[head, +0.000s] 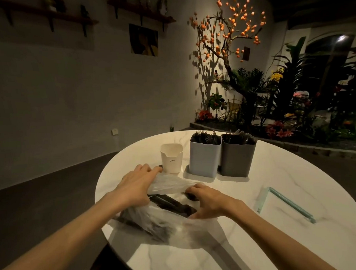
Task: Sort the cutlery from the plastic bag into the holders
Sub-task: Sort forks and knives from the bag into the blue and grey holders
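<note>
A clear plastic bag [170, 228] with several black cutlery pieces [171, 204] lies on the round white table [275, 171]. My left hand [134, 184] grips the bag's upper flap at its far left. My right hand [207, 202] has its fingers curled on the bag's mouth at the right, and its fingertips are hidden. Behind the bag stand three holders: a small white one [172, 158] that looks empty, a light blue one [204, 156] and a grey one [237, 157], both holding black cutlery.
A clear rectangular piece with a teal edge [286, 202] lies flat on the table to the right. The table edge curves close on the left. Potted plants and a flowering tree [252, 81] fill the far right corner.
</note>
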Demonstrator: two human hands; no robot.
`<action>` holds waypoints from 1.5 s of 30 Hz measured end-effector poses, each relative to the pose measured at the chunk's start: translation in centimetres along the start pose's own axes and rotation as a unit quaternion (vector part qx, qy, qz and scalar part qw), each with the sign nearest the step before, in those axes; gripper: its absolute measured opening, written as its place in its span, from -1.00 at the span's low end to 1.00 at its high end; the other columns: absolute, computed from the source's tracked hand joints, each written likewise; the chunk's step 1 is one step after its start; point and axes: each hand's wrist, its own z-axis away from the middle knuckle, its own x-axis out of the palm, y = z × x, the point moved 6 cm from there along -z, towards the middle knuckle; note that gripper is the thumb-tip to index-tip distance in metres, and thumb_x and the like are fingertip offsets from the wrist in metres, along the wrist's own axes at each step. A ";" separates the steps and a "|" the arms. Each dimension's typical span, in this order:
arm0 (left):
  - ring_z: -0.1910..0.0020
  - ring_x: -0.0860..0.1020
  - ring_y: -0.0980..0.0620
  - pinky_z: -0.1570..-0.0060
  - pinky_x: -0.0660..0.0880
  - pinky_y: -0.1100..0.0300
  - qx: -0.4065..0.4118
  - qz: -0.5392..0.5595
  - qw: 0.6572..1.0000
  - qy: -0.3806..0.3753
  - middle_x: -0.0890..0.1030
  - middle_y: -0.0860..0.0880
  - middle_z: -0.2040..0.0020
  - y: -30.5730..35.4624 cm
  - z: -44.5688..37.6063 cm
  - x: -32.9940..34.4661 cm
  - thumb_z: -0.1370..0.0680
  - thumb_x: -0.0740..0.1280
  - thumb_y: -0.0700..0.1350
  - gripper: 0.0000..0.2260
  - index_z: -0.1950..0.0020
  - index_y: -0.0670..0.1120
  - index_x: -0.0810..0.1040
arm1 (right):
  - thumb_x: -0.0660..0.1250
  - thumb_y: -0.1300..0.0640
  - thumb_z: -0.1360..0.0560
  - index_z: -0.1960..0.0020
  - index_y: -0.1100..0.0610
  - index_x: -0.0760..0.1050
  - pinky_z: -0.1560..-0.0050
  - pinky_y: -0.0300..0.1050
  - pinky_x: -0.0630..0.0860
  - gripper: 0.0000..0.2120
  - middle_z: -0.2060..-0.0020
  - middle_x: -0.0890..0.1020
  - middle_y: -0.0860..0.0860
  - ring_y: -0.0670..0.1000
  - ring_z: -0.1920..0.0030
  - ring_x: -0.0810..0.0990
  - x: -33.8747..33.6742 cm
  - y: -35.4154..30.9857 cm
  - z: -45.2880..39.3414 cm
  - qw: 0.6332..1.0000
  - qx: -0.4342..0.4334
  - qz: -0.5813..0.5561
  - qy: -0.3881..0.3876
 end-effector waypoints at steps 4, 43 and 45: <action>-0.11 0.44 0.17 -0.06 0.56 0.26 0.171 0.160 0.970 0.062 0.40 0.18 -0.20 4.2 1.5 -1.9 -0.48 0.45 -0.23 -0.58 -0.23 0.12 0.43 | 0.45 -0.15 -0.49 -0.36 0.07 0.49 -0.21 -0.07 0.56 -0.47 -0.27 0.58 0.02 0.01 -0.16 0.55 -0.7 -2.5 -0.9 0.999 -0.034 0.001 0.010; -0.30 0.50 -0.10 -0.14 0.48 0.00 0.065 -0.126 0.978 -0.156 0.50 0.03 -0.38 -1.2 -0.7 4.5 -0.49 0.37 0.24 -0.35 -0.52 0.12 0.25 | 0.35 -0.02 -0.52 -0.17 0.12 0.56 0.02 -0.03 0.61 -0.70 0.05 0.67 0.07 0.11 0.09 0.66 3.5 -8.8 -5.9 0.990 0.043 0.090 -0.100; -0.26 0.52 -0.10 -0.09 0.49 0.03 0.065 -0.119 0.981 -0.135 0.55 0.04 -0.32 -0.9 -0.8 4.1 -0.50 0.37 0.21 -0.45 -0.44 0.11 0.35 | 0.32 -0.04 -0.55 -0.18 0.14 0.56 0.13 -0.06 0.52 -0.70 0.03 0.69 0.09 0.10 0.15 0.63 2.3 -8.9 -5.9 0.984 0.023 0.144 -0.105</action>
